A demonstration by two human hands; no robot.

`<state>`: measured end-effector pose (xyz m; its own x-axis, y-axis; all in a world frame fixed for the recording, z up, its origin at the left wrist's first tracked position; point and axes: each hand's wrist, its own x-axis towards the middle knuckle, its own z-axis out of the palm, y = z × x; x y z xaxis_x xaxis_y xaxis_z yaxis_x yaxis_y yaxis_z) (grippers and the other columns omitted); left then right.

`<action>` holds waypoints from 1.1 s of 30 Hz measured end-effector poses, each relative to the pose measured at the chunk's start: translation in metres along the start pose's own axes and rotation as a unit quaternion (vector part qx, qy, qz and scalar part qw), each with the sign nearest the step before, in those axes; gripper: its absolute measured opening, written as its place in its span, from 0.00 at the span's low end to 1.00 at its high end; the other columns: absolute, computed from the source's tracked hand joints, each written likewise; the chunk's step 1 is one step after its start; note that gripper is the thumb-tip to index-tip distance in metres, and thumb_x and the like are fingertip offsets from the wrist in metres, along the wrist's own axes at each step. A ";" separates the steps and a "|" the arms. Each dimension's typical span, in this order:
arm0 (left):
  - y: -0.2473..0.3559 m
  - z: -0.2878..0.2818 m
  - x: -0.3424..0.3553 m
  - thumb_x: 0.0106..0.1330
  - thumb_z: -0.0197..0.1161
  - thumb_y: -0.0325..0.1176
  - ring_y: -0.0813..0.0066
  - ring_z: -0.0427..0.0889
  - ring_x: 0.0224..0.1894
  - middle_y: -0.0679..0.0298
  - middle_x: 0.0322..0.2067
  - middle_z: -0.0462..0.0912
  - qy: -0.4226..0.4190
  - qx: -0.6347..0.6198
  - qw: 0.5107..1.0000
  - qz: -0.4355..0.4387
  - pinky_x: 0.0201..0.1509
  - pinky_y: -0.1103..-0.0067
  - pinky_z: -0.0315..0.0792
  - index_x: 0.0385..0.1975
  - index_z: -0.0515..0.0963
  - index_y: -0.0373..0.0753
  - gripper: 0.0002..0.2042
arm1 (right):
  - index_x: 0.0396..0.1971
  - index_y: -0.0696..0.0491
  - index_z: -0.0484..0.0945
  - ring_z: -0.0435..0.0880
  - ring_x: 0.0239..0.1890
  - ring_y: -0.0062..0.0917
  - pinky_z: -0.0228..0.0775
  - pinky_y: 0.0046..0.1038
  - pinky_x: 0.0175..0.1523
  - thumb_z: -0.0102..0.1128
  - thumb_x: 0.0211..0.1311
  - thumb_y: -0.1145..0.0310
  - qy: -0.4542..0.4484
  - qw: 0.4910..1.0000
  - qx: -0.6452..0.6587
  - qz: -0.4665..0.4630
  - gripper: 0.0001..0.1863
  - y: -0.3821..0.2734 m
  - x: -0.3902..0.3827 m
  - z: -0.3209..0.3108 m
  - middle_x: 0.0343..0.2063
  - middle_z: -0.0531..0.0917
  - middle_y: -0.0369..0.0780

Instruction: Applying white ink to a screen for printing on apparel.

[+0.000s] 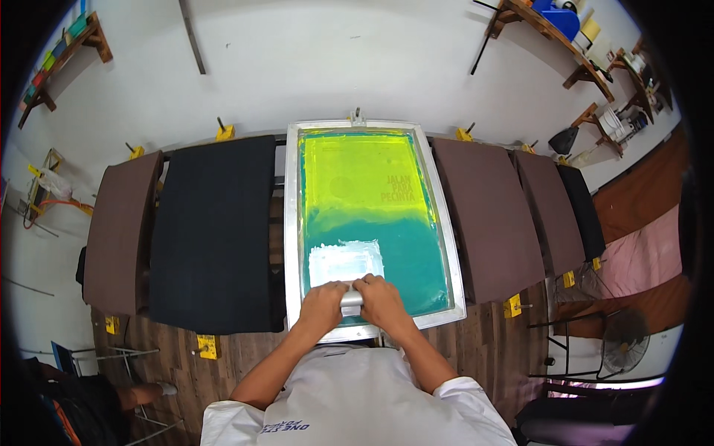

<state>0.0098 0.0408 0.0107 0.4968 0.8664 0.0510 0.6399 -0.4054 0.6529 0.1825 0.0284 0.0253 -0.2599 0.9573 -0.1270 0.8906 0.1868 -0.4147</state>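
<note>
Your left hand (321, 308) and right hand (381, 303) gripped a squeegee (352, 299) over the framed screen (294, 223), between a black board (212, 238) and brown board (491, 223).

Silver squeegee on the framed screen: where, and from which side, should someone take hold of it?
Probably by the top bar of the silver squeegee, from above and the near side of the framed screen: it sits near that edge, its bar looks rounded, and the left grip and right grip share it. Its ends are hidden.
</note>
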 end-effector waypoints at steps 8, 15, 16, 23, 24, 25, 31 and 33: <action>-0.023 0.010 0.012 0.43 0.61 0.14 0.47 0.81 0.46 0.48 0.47 0.82 -0.007 -0.005 1.000 -0.018 0.52 0.63 0.76 0.47 0.78 0.32 0.24 | 0.38 0.52 0.79 0.80 0.43 0.41 0.76 0.43 0.44 0.64 0.41 0.78 0.024 0.999 -0.023 0.025 0.19 0.005 0.021 0.016 0.38 0.80 0.43; -0.023 0.007 0.014 0.44 0.63 0.15 0.48 0.81 0.47 0.49 0.47 0.81 -0.015 0.010 1.000 -0.018 0.52 0.64 0.76 0.48 0.78 0.33 0.25 | 0.39 0.52 0.79 0.79 0.45 0.41 0.76 0.42 0.45 0.65 0.40 0.77 0.027 0.999 -0.019 0.028 0.20 0.004 0.023 0.017 0.39 0.79 0.43; -0.024 0.009 0.014 0.45 0.63 0.15 0.49 0.81 0.46 0.50 0.47 0.82 -0.013 0.012 1.000 -0.020 0.52 0.64 0.76 0.48 0.78 0.34 0.25 | 0.39 0.52 0.79 0.79 0.45 0.41 0.76 0.42 0.45 0.65 0.40 0.77 0.028 0.999 -0.020 0.027 0.20 0.004 0.023 0.016 0.39 0.79 0.43; -0.024 0.013 0.012 0.45 0.63 0.15 0.50 0.82 0.46 0.52 0.47 0.82 -0.005 0.013 0.999 -0.046 0.51 0.64 0.76 0.47 0.78 0.35 0.24 | 0.40 0.52 0.80 0.78 0.46 0.41 0.76 0.41 0.47 0.65 0.40 0.76 0.008 0.999 -0.015 0.030 0.21 0.003 0.023 0.016 0.41 0.79 0.43; -0.023 0.014 0.012 0.45 0.63 0.15 0.50 0.82 0.46 0.52 0.47 0.82 -0.003 0.013 0.999 -0.045 0.51 0.64 0.76 0.47 0.78 0.35 0.24 | 0.40 0.52 0.80 0.78 0.46 0.41 0.76 0.40 0.47 0.65 0.41 0.77 0.008 0.999 -0.012 0.030 0.20 0.004 0.023 0.016 0.41 0.79 0.43; -0.023 0.014 0.011 0.45 0.62 0.15 0.50 0.82 0.45 0.52 0.46 0.82 0.003 0.012 0.999 -0.045 0.51 0.64 0.76 0.47 0.78 0.35 0.24 | 0.40 0.52 0.80 0.78 0.46 0.41 0.76 0.40 0.47 0.65 0.41 0.77 0.008 0.999 -0.013 0.029 0.20 0.006 0.023 0.018 0.41 0.79 0.43; -0.017 0.019 -0.001 0.44 0.60 0.13 0.48 0.81 0.44 0.51 0.45 0.81 0.014 0.018 0.999 -0.036 0.50 0.62 0.76 0.46 0.78 0.33 0.24 | 0.42 0.52 0.78 0.78 0.48 0.41 0.75 0.41 0.46 0.64 0.41 0.78 0.028 0.999 -0.023 0.016 0.22 0.005 0.007 0.033 0.43 0.79 0.43; -0.016 0.029 -0.013 0.43 0.59 0.13 0.46 0.81 0.45 0.49 0.46 0.81 0.034 0.026 0.999 -0.004 0.50 0.61 0.75 0.47 0.77 0.32 0.25 | 0.43 0.53 0.77 0.77 0.49 0.41 0.75 0.42 0.45 0.65 0.40 0.79 0.044 0.999 -0.020 0.013 0.23 0.003 -0.005 0.038 0.45 0.78 0.43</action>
<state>0.0098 0.0276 -0.0221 0.4517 0.8868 0.0977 0.6749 -0.4113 0.6127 0.1723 0.0153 -0.0096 -0.2039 0.9774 -0.0561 0.9113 0.1686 -0.3757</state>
